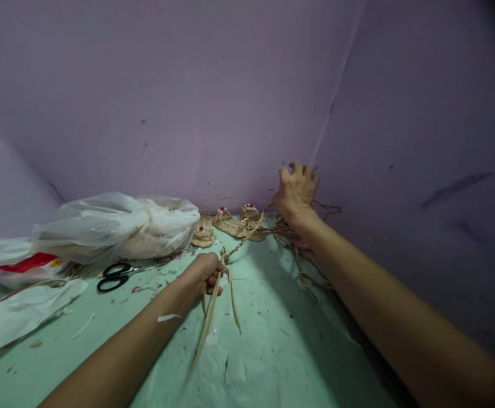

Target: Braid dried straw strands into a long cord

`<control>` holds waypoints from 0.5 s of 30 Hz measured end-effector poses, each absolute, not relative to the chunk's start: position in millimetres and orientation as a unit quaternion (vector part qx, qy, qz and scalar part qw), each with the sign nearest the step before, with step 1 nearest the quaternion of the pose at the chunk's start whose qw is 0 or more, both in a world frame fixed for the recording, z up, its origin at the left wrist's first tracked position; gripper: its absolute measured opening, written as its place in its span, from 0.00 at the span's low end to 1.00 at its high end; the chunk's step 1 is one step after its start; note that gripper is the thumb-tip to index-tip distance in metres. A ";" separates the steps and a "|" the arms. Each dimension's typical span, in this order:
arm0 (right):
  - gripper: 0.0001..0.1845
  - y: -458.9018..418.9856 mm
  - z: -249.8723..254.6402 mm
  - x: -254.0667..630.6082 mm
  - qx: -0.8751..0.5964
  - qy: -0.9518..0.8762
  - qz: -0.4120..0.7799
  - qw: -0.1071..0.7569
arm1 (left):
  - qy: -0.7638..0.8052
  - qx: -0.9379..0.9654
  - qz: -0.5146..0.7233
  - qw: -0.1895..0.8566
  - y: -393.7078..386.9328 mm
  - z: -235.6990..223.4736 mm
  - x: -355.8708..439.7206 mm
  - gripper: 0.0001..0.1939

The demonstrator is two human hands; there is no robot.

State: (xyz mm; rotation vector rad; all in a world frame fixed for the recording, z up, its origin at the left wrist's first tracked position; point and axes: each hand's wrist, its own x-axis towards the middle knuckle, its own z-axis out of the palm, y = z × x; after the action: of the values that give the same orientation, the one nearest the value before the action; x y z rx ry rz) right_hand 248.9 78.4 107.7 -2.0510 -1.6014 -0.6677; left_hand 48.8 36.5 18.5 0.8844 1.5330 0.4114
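Observation:
My left hand [205, 273] is closed round the end of a braided straw cord [241, 242], low on the pale green floor [268, 345]. Loose flat straw strips [211, 317] hang from the fist toward me. The cord runs up and right to a tangle of braid [304, 266] along the wall. My right hand [297, 190] is raised against the lilac wall [213, 102] at the corner, fingers curled over the braid there. Small woven straw hats [235, 222] with red dots lie between the two hands at the foot of the wall.
Black scissors [115, 277] lie on the floor to the left. Behind them sits a clear plastic bag [115, 225] of pale material, with a white and red bag [22, 263] and white plastic sheet [18, 314] further left. Scraps litter the floor.

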 end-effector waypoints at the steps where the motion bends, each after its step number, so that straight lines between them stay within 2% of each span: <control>1: 0.21 68.3 110.5 233.3 -0.706 -0.588 -0.260 0.298 | 0.662 0.381 0.176 0.620 36.8 18.0 48.5 0.07; 2: 0.21 56.8 113.1 217.9 -0.671 -0.606 -0.254 0.343 | 0.660 0.378 0.176 0.625 37.0 17.4 48.2 0.07; 4: 0.18 33.2 114.2 190.8 -0.606 -0.679 -0.189 0.369 | 0.658 0.368 0.179 0.632 36.9 16.6 47.5 0.08; 7: 0.14 11.2 97.6 169.0 -0.572 -0.760 -0.036 0.306 | 0.658 0.359 0.183 0.636 35.3 18.3 47.5 0.10; 11: 0.12 20.7 47.6 180.3 -0.550 -0.794 0.126 0.228 | 0.649 0.369 0.179 0.641 33.5 23.2 48.4 0.10; 15: 0.10 41.7 10.1 198.8 -0.665 -0.701 0.132 0.222 | 0.644 0.369 0.154 0.652 37.9 21.3 44.7 0.09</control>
State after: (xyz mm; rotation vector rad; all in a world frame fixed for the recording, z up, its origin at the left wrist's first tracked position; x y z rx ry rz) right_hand 198.8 41.7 10.1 -1.8372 -1.9372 0.3658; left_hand 44.7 37.9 21.3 0.8377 1.4615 0.3500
